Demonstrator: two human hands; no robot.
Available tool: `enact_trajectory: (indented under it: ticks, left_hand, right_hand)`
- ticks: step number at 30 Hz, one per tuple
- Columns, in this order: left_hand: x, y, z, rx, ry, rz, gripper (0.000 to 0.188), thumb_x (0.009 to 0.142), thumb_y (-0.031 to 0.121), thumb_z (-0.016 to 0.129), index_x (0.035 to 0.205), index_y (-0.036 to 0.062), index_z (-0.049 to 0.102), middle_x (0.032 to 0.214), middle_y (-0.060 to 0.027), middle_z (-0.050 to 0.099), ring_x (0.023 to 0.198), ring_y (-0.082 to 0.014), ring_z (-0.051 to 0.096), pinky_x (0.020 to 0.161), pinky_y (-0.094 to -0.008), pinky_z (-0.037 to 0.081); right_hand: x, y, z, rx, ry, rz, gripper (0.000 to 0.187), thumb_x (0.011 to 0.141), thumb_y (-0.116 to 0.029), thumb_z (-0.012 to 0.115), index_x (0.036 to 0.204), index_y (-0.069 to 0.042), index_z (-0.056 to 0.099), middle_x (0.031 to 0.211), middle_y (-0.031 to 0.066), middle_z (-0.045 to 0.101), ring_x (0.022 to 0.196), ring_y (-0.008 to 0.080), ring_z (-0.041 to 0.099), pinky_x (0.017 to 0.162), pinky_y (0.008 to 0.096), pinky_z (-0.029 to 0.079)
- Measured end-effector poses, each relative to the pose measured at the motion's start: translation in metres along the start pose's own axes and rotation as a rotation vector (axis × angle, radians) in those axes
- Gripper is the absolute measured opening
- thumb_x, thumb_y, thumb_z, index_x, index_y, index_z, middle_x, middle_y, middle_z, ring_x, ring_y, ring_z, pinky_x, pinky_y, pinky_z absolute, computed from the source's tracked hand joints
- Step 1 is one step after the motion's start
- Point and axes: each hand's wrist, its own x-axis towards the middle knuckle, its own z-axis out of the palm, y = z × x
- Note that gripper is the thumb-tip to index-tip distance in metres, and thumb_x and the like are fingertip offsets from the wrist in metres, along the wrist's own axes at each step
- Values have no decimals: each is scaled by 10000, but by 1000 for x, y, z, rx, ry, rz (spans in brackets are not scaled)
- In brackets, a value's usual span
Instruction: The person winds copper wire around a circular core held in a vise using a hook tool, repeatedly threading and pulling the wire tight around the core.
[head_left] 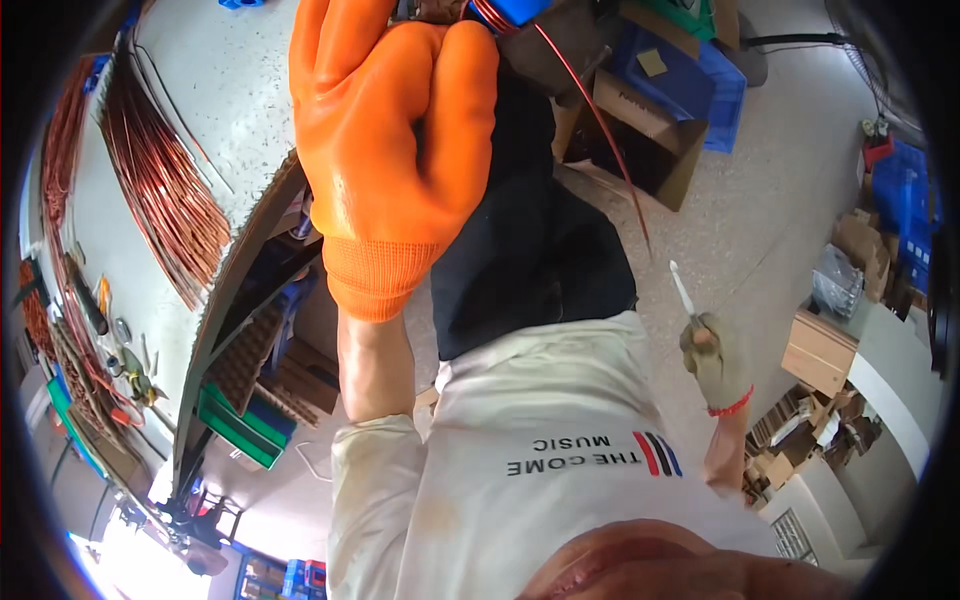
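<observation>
My left hand, in a thick orange glove, is at the top with its fingers bent and closed. What lies inside them is hidden. Beside its fingertips, at the upper edge, are a blue part and a few turns of copper wire. From there a reddish copper wire runs down to the right, its end hanging loose. Lower at the right, my right hand, in a greyish glove, grips a thin white stick-like tool. The tool points up, its tip close to the wire's end but apart from it.
A pale worktop on the left bears a bundle of copper wires and several hand tools. Below it are green bins. A cardboard box and a blue crate stand at the upper right, more boxes at the far right.
</observation>
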Motion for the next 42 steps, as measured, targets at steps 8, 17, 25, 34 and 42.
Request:
enact_trajectory:
  ticks: [8,17,25,34,42]
  left_hand:
    - [-3,-23,1,-48,-28,130,117,885,69,682,823,-28,657,1428,-266,587,1298,-459,543,1103,-476,417]
    - [4,-15,-5,-52,-21,137,105,875,61,688,823,-27,666,1410,-263,604,1285,-469,548,1103,-491,418]
    - [-4,-6,-2,-31,-42,48,118,888,52,676,817,-40,656,1412,-268,602,1291,-470,548,1115,-495,408]
    - [13,-6,-14,33,-83,149,135,903,43,662,810,-54,645,1413,-272,599,1297,-471,548,1129,-499,398]
    - [19,0,-9,-13,-54,103,173,925,60,655,796,-55,644,1408,-264,607,1329,-469,528,1158,-505,363]
  right_hand:
    - [75,-182,55,-694,584,-741,186,966,-240,712,895,-79,653,723,122,670,631,342,664,554,411,506]
    - [97,-220,67,-531,464,-782,399,1017,-442,632,936,-59,708,718,121,700,638,285,716,584,368,527]
    - [58,-153,72,-76,183,-370,534,1038,-528,564,862,-32,658,620,56,580,555,162,573,531,322,432]
    - [37,-12,12,-275,369,-217,312,1032,-345,605,909,-64,664,601,76,573,518,208,582,512,366,440]
    - [102,-223,80,-494,502,-801,409,1007,-455,625,820,-92,611,624,115,625,566,308,655,524,399,491]
